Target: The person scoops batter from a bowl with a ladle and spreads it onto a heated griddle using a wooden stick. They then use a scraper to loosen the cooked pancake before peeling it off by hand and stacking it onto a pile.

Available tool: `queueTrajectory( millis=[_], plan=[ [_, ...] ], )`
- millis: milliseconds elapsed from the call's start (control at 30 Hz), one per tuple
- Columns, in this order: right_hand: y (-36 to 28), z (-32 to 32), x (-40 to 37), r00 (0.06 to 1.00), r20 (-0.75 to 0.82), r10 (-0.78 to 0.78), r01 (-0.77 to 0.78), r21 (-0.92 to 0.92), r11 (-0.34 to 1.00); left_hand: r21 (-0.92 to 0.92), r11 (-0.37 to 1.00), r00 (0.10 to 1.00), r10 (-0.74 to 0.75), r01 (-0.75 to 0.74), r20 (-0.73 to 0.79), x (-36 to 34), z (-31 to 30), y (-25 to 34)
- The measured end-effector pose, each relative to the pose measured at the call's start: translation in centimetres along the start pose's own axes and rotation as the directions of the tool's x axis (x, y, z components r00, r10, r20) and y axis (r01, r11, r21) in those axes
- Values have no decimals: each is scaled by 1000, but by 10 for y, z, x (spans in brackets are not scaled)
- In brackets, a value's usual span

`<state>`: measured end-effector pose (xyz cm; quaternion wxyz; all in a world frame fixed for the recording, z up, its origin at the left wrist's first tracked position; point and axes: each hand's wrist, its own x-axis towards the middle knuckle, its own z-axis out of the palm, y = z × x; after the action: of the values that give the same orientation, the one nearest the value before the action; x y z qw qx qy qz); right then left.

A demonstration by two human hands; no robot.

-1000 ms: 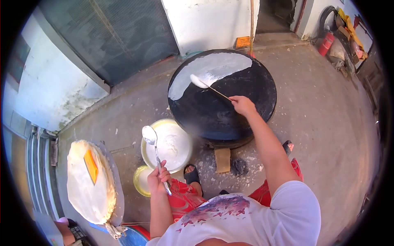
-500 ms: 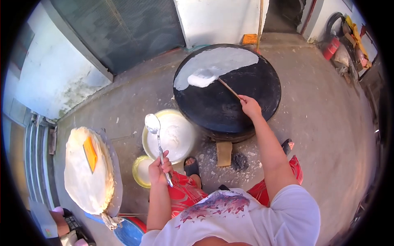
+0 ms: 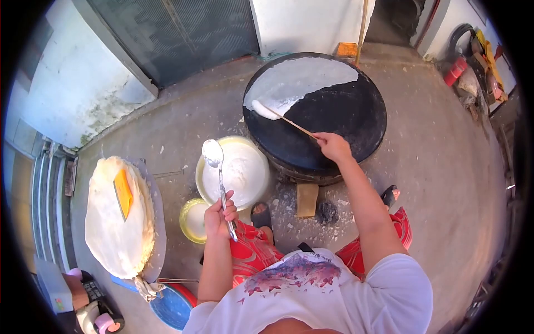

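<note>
Your right hand, fingers pinching the spreader, has swept its blade back to the left rim of the griddle, apparently thinning the blob into the batter sheet, while your left hand stays wrapped round the ladle above the batter bowl.

The spreader has swept batter further left.
</note>
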<state>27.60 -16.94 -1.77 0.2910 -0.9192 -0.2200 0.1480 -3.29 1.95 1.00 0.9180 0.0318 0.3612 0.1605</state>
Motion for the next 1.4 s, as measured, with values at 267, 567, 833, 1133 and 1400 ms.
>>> queueTrajectory(
  millis=[267, 567, 833, 1133, 1400],
  plan=[
    [52, 21, -8, 981, -160, 109, -84, 157, 984, 22, 1000, 999, -2, 1, 41, -2, -7, 5],
    [19, 31, -127, 999, -27, -43, 45, 63, 997, -20, 999, 993, -44, 46, 112, -3, -18, 15],
    [5, 104, -133, 985, -164, -44, 17, -159, 987, -31, 998, 990, -56, 60, 128, -8, -30, 30],
    [-134, 183, -16, 995, 30, -92, 96, -266, 959, -4, 1000, 994, -29, 29, 102, -12, -34, 37],
    [-113, 148, -117, 997, 65, 50, -43, -101, 994, 14, 999, 992, -38, 36, 118, -12, -41, 42]
  ],
)
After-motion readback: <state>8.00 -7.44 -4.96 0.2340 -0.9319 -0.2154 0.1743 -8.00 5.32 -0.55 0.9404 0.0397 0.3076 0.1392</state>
